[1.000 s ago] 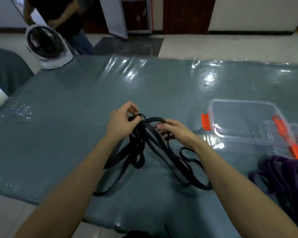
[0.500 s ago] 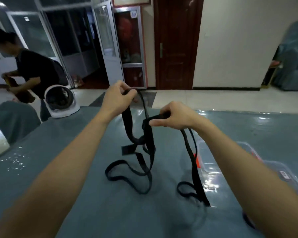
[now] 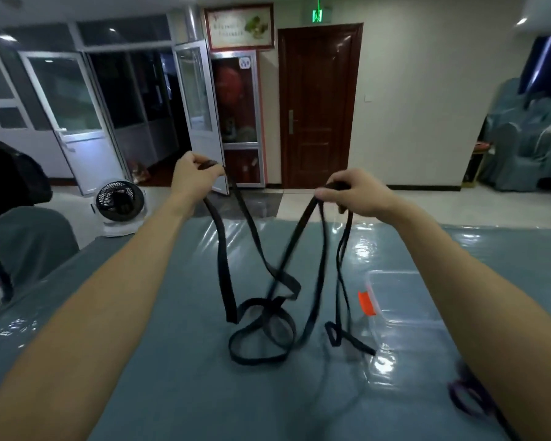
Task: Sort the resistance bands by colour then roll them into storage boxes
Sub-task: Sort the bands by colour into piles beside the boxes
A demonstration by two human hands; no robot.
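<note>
Black resistance bands (image 3: 261, 313) hang in tangled loops between my two raised hands, and their lower ends trail on the blue-grey table (image 3: 172, 377). My left hand (image 3: 193, 179) grips the top of one black loop. My right hand (image 3: 353, 194) grips the tops of other black loops, held apart from the left. A clear storage box (image 3: 404, 300) with an orange clip stands on the table at the right, partly behind my right forearm. A bit of the purple bands (image 3: 468, 399) shows at the lower right beside my right arm.
A white desk fan (image 3: 120, 203) stands at the table's far left corner. A covered chair (image 3: 29, 240) sits at the left, with a person in black at the left edge. Glass doors and a wooden door lie beyond the table.
Both hands have lifted the black bands from the table and moved apart, spreading the loops. My head has tilted up, so more of the room shows.
</note>
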